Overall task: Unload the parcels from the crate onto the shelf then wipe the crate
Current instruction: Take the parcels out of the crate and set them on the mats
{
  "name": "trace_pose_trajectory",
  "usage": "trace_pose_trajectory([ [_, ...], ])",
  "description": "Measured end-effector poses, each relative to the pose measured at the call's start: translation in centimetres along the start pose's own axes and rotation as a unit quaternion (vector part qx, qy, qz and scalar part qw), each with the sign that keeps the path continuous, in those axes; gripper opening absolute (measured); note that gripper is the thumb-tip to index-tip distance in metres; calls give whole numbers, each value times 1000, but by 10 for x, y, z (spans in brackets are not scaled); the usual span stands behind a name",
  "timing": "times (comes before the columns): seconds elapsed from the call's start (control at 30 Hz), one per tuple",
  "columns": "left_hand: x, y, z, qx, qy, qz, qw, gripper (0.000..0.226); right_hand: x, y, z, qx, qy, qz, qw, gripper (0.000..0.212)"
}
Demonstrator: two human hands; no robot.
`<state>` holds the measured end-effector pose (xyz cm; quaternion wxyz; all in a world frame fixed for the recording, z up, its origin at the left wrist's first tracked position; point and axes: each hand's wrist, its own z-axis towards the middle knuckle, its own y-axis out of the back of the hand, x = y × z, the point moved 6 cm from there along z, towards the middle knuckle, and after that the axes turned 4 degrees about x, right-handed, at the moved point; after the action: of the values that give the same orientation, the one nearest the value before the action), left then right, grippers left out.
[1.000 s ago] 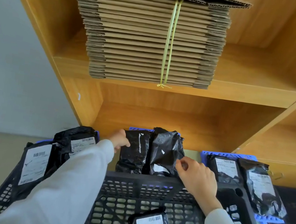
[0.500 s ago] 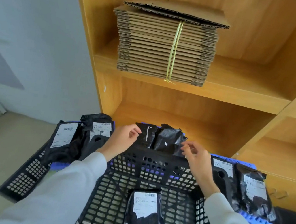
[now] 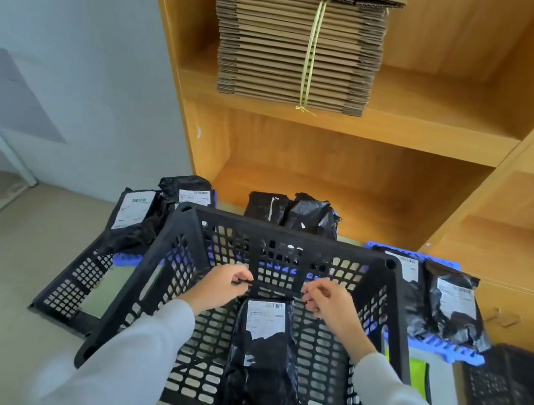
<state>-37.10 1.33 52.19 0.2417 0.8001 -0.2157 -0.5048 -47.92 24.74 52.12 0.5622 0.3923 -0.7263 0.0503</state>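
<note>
Hands meet inside the black crate [image 3: 181, 259], each pinching a top corner of the one parcel [image 3: 266, 351] that lies there. The left hand [image 3: 221, 287] has its fingers [image 3: 240, 281] pressed together on the parcel's upper left corner, and the right hand [image 3: 329, 307] has its fingers [image 3: 309, 295] closed in the same way on the upper right corner. The parcel is a black plastic bag with a white label at its upper end, and it lies lengthwise on the crate's slotted floor, near the middle, its bottom end toward the crate's near wall. Both white sleeves reach in over the crate's near rim. Beyond the crate's far wall, two black parcels [image 3: 292, 211] stand side by side, touching each other, at the front of the wooden shelf [image 3: 380, 198]. To the left of the crate, two labelled parcels [image 3: 160, 210] lean on a blue tray, with another black crate [image 3: 73, 281] beneath them. To the right of the crate, two more labelled parcels [image 3: 444, 301] rest on a second blue tray [image 3: 444, 350], and a further dark crate shows at the picture's right edge. Above the crate, on the shelf's upper board, sits a stack of flattened cardboard [image 3: 299, 44], bound by a yellow string [image 3: 311, 53].
</note>
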Motion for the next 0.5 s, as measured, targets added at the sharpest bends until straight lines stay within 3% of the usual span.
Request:
trace_pose_trajectory([
  [0.3, 76, -61, 3, 114, 232, -61, 964, 51, -75, -42, -12, 146, -205, -54, 966, 17],
  [0.5, 92, -84, 13, 168, 256, -41, 951, 54, -100, -66, -8, 155, -272, -44, 949, 36],
])
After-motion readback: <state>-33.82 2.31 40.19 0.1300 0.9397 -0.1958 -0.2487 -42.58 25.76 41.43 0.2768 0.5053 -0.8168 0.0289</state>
